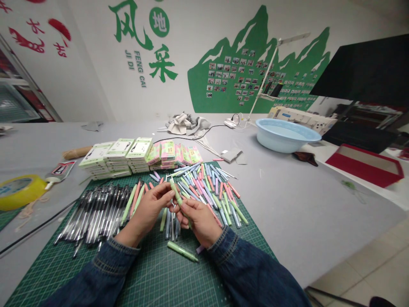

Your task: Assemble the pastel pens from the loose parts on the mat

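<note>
A pale green pen is pinched by the fingertips of the left hand and the right hand, held at lower centre above a green cutting mat, beside scattered pens.

hands: 2 | washbasin: 1 | tape roll: 1 | cutting mat: 1

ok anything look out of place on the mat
One mint-green pen lies alone on the green cutting mat, just below the right hand. The pastel pens are jumbled in a loose heap, unlike the neatly lined black pens.
</note>
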`<action>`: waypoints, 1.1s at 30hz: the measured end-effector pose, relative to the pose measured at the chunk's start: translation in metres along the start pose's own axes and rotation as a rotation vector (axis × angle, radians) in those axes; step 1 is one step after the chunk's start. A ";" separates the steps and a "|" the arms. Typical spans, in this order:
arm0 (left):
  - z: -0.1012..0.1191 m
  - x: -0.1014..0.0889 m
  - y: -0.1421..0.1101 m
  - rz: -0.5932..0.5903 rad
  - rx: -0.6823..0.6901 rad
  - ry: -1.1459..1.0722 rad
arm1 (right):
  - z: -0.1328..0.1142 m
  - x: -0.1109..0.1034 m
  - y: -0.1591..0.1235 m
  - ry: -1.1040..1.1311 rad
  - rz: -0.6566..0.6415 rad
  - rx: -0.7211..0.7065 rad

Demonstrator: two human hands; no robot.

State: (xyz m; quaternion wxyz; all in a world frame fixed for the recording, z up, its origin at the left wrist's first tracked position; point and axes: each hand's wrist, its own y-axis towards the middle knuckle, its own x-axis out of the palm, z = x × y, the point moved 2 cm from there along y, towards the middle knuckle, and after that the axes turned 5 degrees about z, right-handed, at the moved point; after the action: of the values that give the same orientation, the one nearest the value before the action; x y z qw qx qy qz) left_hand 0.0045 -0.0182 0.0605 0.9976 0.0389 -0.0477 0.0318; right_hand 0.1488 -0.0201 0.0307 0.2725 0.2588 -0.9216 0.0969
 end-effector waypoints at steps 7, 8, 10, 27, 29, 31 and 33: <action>0.002 0.010 -0.001 0.048 0.051 0.011 | 0.002 0.001 0.001 0.010 0.049 -0.053; 0.001 0.010 0.000 0.068 0.041 0.009 | 0.002 0.001 0.001 0.023 0.047 -0.044; 0.000 0.008 0.001 0.078 0.008 0.004 | 0.001 0.001 -0.001 0.076 0.012 0.015; -0.001 0.001 0.004 0.100 -0.017 -0.185 | 0.000 0.004 -0.003 0.165 -0.074 0.110; -0.002 0.001 0.002 0.071 -0.027 -0.240 | -0.003 0.005 -0.005 0.240 -0.181 0.204; 0.000 0.001 -0.001 0.041 -0.040 -0.274 | -0.007 0.005 -0.007 0.286 -0.236 0.250; 0.003 0.001 -0.004 0.012 -0.063 -0.294 | -0.008 0.006 -0.008 0.294 -0.257 0.282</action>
State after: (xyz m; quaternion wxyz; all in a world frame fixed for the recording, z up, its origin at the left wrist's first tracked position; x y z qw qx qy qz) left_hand 0.0056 -0.0220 0.0635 0.9804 0.0115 -0.1943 0.0300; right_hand 0.1527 -0.0266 0.0408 0.3750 0.3925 -0.8090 0.2256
